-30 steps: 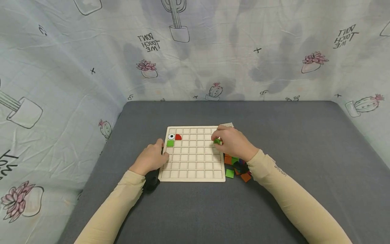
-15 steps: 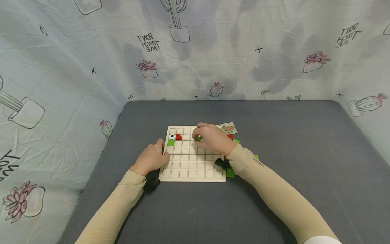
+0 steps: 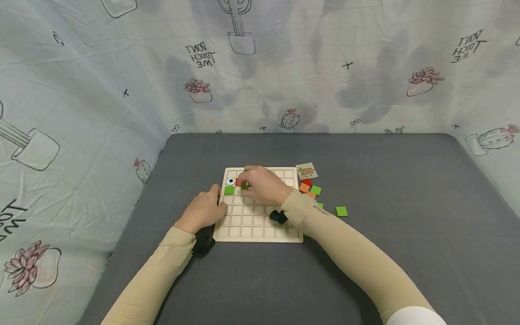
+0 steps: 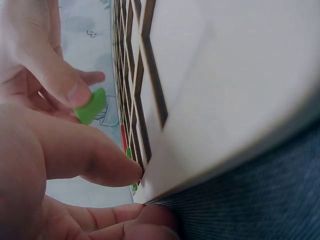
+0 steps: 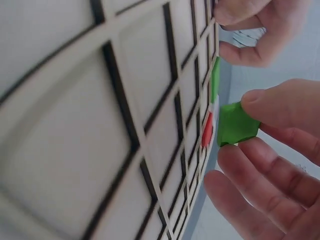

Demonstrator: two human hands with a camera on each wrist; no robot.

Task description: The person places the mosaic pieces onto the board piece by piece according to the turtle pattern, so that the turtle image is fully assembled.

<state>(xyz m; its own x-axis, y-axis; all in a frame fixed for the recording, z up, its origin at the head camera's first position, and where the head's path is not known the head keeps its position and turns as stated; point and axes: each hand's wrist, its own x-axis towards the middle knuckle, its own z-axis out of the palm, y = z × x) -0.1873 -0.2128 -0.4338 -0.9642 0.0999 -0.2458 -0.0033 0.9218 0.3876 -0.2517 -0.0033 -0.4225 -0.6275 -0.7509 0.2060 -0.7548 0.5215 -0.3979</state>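
A pale wooden grid board (image 3: pixel 252 239) lies on the grey table. My left hand (image 3: pixel 200 210) grips its left edge, thumb on top and fingers at the side. Over the board's upper left part, my right hand (image 3: pixel 265 185) pinches a square green tile (image 5: pixel 237 124) between thumb and fingertips, held above the surface. An eye tile (image 3: pixel 230 181), white with a black pupil, sits in a cell near the upper left corner. Directly below it is another green tile (image 3: pixel 229 190). A red tile (image 5: pixel 207 131) beside the eye is partly hidden by the right fingers in the head view.
Right of the board lie loose tiles, among them an orange tile (image 3: pixel 304 188), a red piece (image 3: pixel 307 182) and a green tile (image 3: pixel 341 211) farther out. A small picture card (image 3: pixel 307 170) lies by the upper right corner. Patterned cloth (image 3: pixel 260 81) hangs behind the table.
My right hand has carried the green tile leftward from the board's right side to near the eye and red tiles, uncovering the card and loose tiles. The left hand has stayed put.
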